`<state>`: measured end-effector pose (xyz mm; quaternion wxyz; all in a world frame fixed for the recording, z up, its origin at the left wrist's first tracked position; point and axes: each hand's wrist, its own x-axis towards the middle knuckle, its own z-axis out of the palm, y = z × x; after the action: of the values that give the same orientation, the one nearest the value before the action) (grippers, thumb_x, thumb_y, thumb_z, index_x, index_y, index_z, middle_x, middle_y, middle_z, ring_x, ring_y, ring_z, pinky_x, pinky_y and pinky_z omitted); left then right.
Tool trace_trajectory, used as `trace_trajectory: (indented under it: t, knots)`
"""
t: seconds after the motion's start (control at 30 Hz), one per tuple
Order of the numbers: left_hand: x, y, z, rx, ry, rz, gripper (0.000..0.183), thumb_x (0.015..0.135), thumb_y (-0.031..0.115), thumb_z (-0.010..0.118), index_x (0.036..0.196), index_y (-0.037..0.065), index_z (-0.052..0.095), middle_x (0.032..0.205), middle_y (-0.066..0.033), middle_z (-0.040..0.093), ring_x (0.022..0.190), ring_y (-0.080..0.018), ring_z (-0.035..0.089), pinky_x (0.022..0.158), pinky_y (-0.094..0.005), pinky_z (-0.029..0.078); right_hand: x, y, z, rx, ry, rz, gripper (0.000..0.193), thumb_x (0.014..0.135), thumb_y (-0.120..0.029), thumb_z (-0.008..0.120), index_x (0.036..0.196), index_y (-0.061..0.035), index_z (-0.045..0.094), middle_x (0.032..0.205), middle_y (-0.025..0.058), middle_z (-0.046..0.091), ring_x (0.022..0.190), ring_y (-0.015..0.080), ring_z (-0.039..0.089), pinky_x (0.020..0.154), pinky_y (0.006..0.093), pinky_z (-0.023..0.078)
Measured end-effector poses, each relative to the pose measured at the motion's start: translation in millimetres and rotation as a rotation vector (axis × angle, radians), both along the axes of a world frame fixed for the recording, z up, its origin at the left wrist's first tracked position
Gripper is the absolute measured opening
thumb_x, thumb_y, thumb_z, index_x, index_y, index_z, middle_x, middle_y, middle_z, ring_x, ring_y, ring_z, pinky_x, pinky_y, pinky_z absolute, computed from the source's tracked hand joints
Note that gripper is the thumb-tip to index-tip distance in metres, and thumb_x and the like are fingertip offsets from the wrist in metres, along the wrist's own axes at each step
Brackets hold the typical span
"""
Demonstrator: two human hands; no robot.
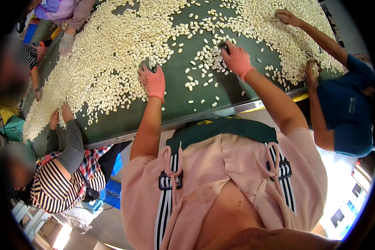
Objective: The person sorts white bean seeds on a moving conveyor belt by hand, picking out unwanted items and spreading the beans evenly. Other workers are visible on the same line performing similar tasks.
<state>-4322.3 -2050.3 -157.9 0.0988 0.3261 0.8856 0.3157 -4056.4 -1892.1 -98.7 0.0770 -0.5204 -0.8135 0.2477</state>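
Observation:
White beans lie in a thick layer over a dark green belt-like table. My left hand, in a pink glove with a dark palm, rests at the near edge of the big heap. Its thumb and fingers are apart, with a few beans between them. My right hand, gloved alike, is over a smaller cluster of beans right of the middle. Those fingers bend inward with their dark tips together; what they hold, if anything, is hidden.
A metal rim runs along the table's near side, close to my apron. A co-worker's bare hands touch the beans at left. Another gloved hand is at far left. At right, a person in blue reaches over the beans.

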Motion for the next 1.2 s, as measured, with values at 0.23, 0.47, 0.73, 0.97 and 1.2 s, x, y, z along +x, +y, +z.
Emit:
trace_trajectory:
  t: [0.23, 0.47, 0.73, 0.97, 1.2]
  knots:
    - [50.5, 11.0, 14.9, 0.182, -0.494, -0.489, 0.034, 0.085, 0.023, 0.068, 0.113, 0.003, 0.065, 0.102, -0.0182, 0.069, 0.093, -0.0326, 0.066, 0.088, -0.0378, 0.051, -72.8, 109.7, -51.3, 0.226, -0.431, 0.229, 0.034, 0.094, -0.032, 0.052, 0.110, -0.0030, 0.060, 0.105, 0.0157, 0.070, 0.096, 0.0340, 0.068, 0.084, 0.0453, 0.051]
    - [-66.6, -6.7, 21.1, 0.181, 0.129, -0.037, 0.050, 0.086, 0.028, 0.064, 0.129, 0.003, 0.057, 0.119, -0.0207, 0.060, 0.115, -0.0366, 0.055, 0.101, -0.0439, 0.042, -56.0, 90.1, -31.4, -0.947, 0.413, -0.161, 0.035, 0.093, -0.039, 0.056, 0.084, -0.0057, 0.063, 0.075, 0.0022, 0.057, 0.065, 0.0090, 0.052, 0.056, 0.0248, 0.043]
    - [-174.3, 92.9, 23.3, -0.067, -0.176, 0.116, 0.076, 0.080, 0.038, 0.067, 0.147, 0.015, 0.040, 0.146, -0.0198, 0.044, 0.132, -0.0324, 0.045, 0.112, -0.0420, 0.035, -125.5, 58.5, -36.0, -1.111, 0.703, -0.077, 0.020, 0.093, -0.020, 0.047, 0.085, -0.0071, 0.060, 0.072, -0.0028, 0.052, 0.057, 0.0082, 0.044, 0.052, 0.0220, 0.034]
    - [-106.0, 147.0, 4.1, 0.243, -1.181, -0.557, 0.066, 0.080, 0.034, 0.076, 0.137, 0.011, 0.053, 0.116, -0.0121, 0.066, 0.101, -0.0193, 0.063, 0.090, -0.0331, 0.050, -150.2, 61.9, -39.9, -0.078, 0.077, -0.219, 0.033, 0.093, -0.029, 0.046, 0.118, -0.0145, 0.062, 0.109, 0.0142, 0.069, 0.101, 0.0370, 0.063, 0.090, 0.0424, 0.047]
    - [-218.3, 223.4, 24.5, 0.106, 0.015, -0.334, 0.029, 0.087, 0.032, 0.057, 0.105, 0.014, 0.070, 0.102, -0.0115, 0.071, 0.099, -0.0326, 0.064, 0.090, -0.0389, 0.049, -69.1, 39.4, -66.8, 0.371, -0.006, -0.247, 0.027, 0.096, -0.020, 0.047, 0.115, -0.0097, 0.062, 0.096, 0.0160, 0.070, 0.086, 0.0352, 0.066, 0.074, 0.0436, 0.051]
